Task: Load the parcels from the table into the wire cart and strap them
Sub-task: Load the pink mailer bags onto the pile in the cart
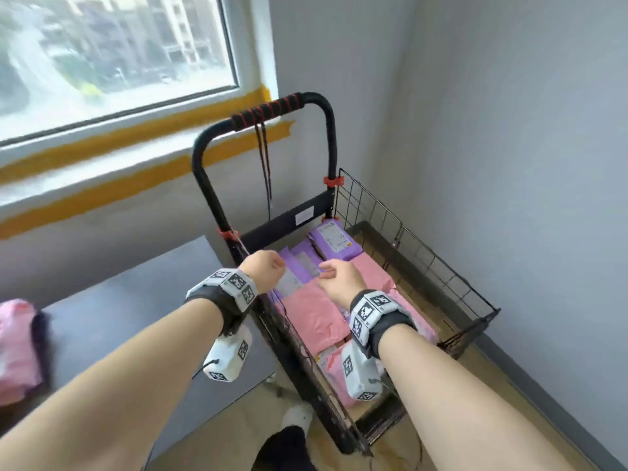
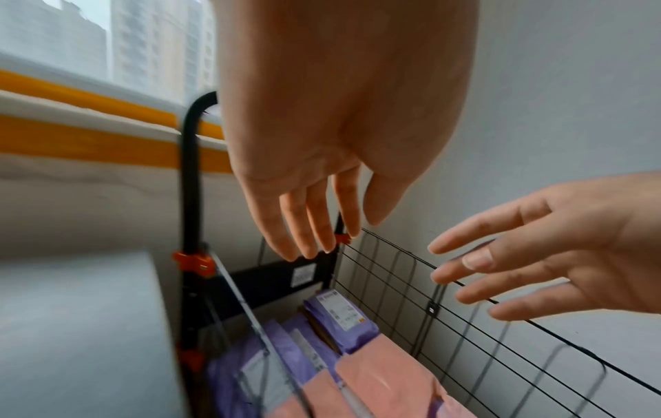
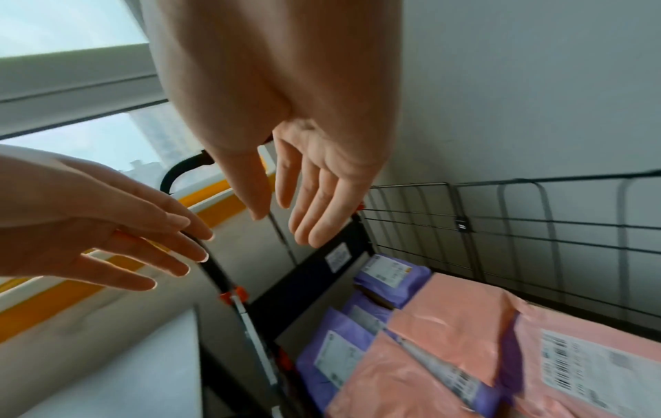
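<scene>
The black wire cart stands in the corner, its bed covered with pink parcels and purple parcels. Thin black straps hang from the red-striped handle. Both hands hover side by side above the parcels near the handle end. My left hand is over the cart's left rail, its fingers straight and empty. My right hand is over the purple parcels, its fingers spread and holding nothing. One pink parcel lies on the grey table at far left.
The table edge butts against the cart's left side. A window with an orange-taped sill is behind, and a grey wall runs close along the cart's right wire side. My foot stands on the floor in front of the cart.
</scene>
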`<state>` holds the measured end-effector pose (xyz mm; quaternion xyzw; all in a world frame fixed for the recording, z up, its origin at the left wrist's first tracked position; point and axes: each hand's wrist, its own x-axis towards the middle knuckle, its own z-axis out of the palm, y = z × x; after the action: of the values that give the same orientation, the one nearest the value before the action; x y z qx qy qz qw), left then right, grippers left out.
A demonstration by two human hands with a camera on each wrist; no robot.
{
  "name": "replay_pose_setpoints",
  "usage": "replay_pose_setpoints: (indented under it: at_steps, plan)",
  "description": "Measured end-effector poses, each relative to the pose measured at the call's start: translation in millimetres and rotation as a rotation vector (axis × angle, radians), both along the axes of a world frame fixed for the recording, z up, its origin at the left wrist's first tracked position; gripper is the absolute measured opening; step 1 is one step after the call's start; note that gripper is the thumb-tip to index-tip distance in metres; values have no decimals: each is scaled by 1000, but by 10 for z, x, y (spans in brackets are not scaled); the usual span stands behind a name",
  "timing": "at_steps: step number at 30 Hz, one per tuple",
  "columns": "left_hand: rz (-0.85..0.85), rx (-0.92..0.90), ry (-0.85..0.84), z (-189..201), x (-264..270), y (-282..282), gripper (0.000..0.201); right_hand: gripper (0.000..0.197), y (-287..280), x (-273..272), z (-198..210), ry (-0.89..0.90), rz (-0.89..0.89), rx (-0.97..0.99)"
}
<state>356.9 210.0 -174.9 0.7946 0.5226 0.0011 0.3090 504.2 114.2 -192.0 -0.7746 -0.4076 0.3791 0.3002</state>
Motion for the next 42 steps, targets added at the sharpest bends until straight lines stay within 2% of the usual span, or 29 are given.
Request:
replay_pose_setpoints:
  at_steps: [5, 10, 17, 25, 31, 34, 37, 40, 42]
  plan:
    - [192, 90, 34, 466, -1121, -207, 26, 33, 159, -874, 440, -95, 209, 64]
    - [341, 145, 136, 663, -2272, -378, 30, 35, 410, -1883, 662, -225, 401, 79]
    - [538, 155, 136, 530, -3854, -410, 32, 37, 739, -3425, 580, -245, 586, 39]
    - [688, 140, 123, 298, -5307, -124, 40, 31, 1123, -4879, 358, -210, 625, -11]
    - [814, 93, 141, 81, -5977, 131, 49, 29, 1417, -5599, 294, -137, 581, -44]
    - [871, 74, 94, -25, -6131, 259, 49, 43, 1520, -5802, 249, -40, 504, -58]
    - [962, 27, -22, -88, -6199, 335, 45, 49, 1591, -5914, 131, 23, 429, -61]
    - [1024, -30, -184, -118, -6218, 352, 44, 48, 1632, -5920, 84, 68, 390, -54]
    - [1039, -29, -271, -109, -6225, 352, 44, 49, 1638, -5905, 105, 157, 361, -51]
